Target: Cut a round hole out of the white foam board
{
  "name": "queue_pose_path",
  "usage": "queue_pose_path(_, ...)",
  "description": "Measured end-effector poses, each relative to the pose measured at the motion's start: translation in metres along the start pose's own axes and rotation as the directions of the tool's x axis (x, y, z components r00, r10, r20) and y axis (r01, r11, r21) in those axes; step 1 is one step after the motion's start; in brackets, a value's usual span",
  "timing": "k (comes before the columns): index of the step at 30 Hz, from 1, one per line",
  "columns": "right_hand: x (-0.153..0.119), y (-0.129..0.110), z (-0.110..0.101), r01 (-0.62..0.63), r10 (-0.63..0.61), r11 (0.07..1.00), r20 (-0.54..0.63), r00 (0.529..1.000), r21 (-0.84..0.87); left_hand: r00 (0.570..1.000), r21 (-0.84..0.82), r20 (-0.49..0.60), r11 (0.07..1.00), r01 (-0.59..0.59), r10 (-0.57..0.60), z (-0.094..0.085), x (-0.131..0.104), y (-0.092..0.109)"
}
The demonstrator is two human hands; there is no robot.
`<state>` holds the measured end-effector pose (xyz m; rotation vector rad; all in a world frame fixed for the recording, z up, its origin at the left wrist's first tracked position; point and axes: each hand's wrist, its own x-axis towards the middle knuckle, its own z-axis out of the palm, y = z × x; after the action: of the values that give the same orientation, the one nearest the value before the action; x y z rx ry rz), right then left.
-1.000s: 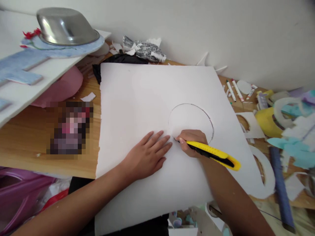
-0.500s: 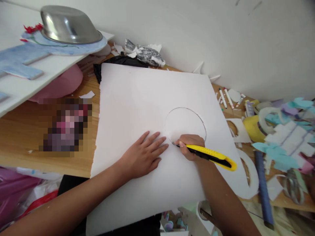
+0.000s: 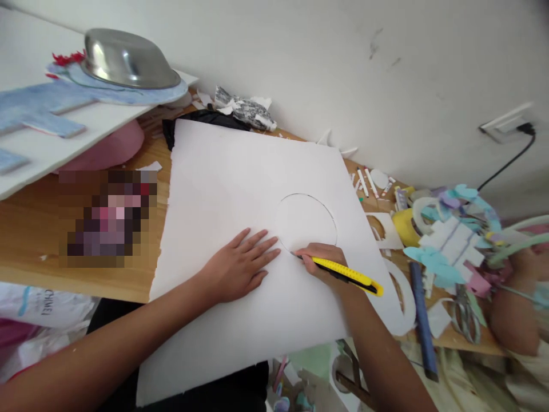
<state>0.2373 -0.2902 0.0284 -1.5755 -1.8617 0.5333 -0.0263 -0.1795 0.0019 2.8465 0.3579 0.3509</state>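
A large white board (image 3: 223, 177) with a ragged left edge lies over the table's front edge. On it a thin dark circle outline (image 3: 309, 194) shows. My right hand (image 3: 319, 260) is closed around a yellow and black utility knife (image 3: 349, 274), its tip touching the board at the circle's lower left. The hand hides the lower right part of the outline. Flat on the board, just left of the circle, my left hand (image 3: 242, 266) rests with fingers apart, holding nothing.
Left, a steel bowl (image 3: 128, 60) sits upside down on a blue painted cutout (image 3: 55, 103). Markers (image 3: 371, 182), a blue bar (image 3: 422, 320), scissors (image 3: 465, 315) and paper scraps crowd the right. Another person's arm (image 3: 514, 303) is at far right. A socket (image 3: 508, 123) with a plugged cable is on the wall.
The view has turned right, bringing the socket and another person's arm into sight. The knife tip has slid slightly along the circle's lower edge. My left hand stays flat on the board.
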Motion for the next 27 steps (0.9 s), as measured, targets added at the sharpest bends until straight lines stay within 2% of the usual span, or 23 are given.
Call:
queue_pose_path(6, -0.010, 0.000, -0.001, -0.053, 0.055, 0.998, -0.047, 0.997, 0.024, 0.999, -0.017, 0.025, 0.999, -0.042, 0.043, -0.001, -0.001, -0.001)
queue_pose_path(11, -0.008, -0.003, -0.004, -0.025, 0.026, 0.999, 0.018, 1.000, -0.042, 0.998, -0.020, 0.046, 0.999, -0.044, 0.045, -0.002, -0.003, -0.001)
queue_pose_path(17, -0.005, -0.013, -0.010, 0.089, -0.086, 0.994, 0.058, 0.995, -0.064, 0.994, -0.007, 0.064, 0.996, -0.090, 0.090, -0.006, -0.005, -0.001)
queue_pose_path(24, 0.002, -0.011, -0.015, 0.097, -0.085, 0.993, 0.169, 0.982, -0.068, 0.988, 0.018, 0.070, 0.990, -0.140, 0.139, -0.008, -0.009, -0.005)
queue_pose_path(27, 0.006, -0.017, -0.015, 0.099, -0.086, 0.993, 0.173, 0.981, -0.067, 0.985, 0.016, 0.088, 0.988, -0.154, 0.152, -0.010, -0.010, -0.007)
